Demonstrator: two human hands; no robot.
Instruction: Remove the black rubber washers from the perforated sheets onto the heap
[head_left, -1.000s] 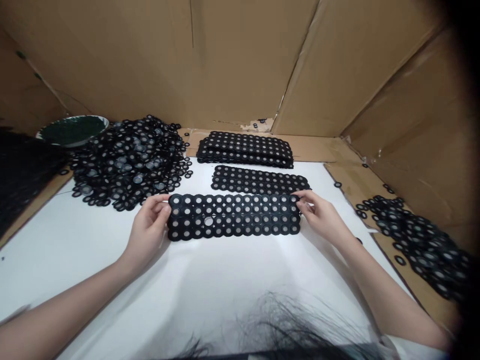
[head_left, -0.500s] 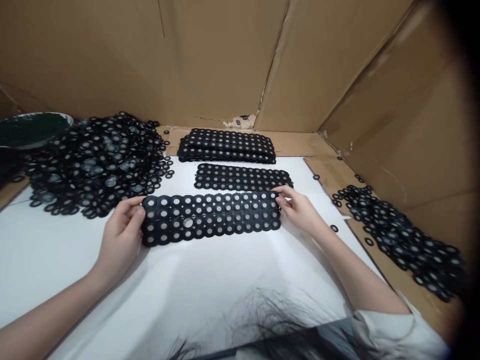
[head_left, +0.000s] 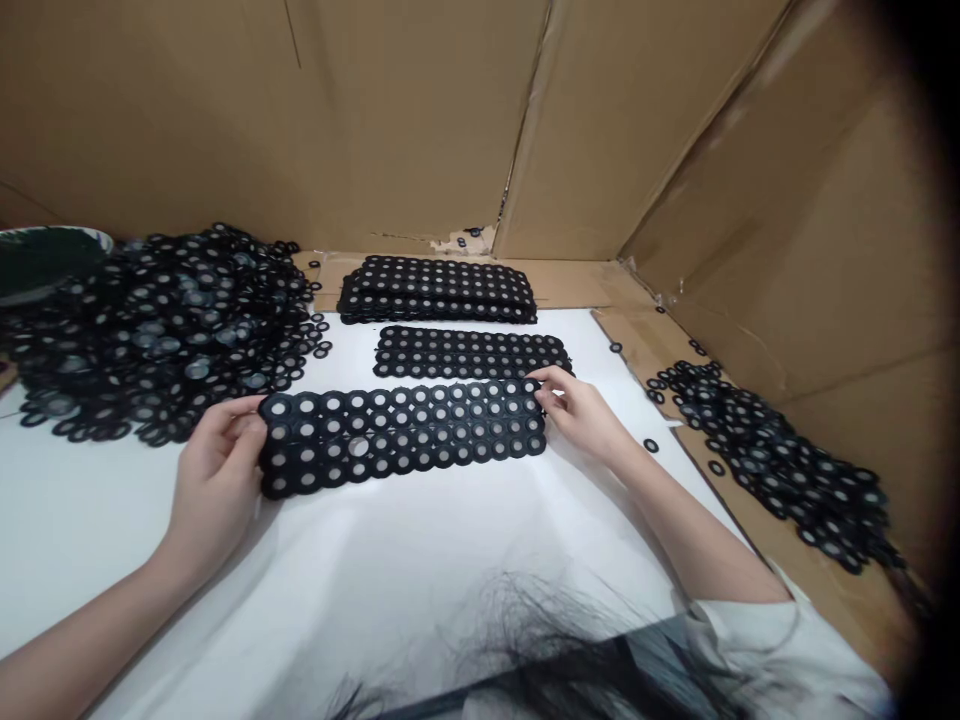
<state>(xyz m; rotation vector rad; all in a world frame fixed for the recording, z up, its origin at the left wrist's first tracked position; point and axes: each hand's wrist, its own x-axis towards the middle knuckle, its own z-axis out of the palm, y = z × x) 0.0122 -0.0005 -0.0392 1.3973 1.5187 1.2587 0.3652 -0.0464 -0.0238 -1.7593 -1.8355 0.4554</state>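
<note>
A long black rubber sheet of joined rings (head_left: 401,432) lies on the white table top (head_left: 420,540) in front of me. My left hand (head_left: 214,475) grips its left end, fingers curled over the edge. At the sheet's right end my right hand (head_left: 581,412) pinches the far corner. Behind it lies a second such sheet (head_left: 469,353), and further back a stack of several sheets (head_left: 439,288).
A big heap of loose black rings (head_left: 161,325) fills the left side, beside a green bowl (head_left: 37,255). Another pile of rings (head_left: 765,445) lies on the cardboard at right. Cardboard walls (head_left: 420,110) close off the back and right. My dark hair hangs at the bottom.
The view has swung to the right, so everything sits further left in the frame. Both hands keep their hold on the sheet's ends; the sheet's left end has come slightly nearer to me.
</note>
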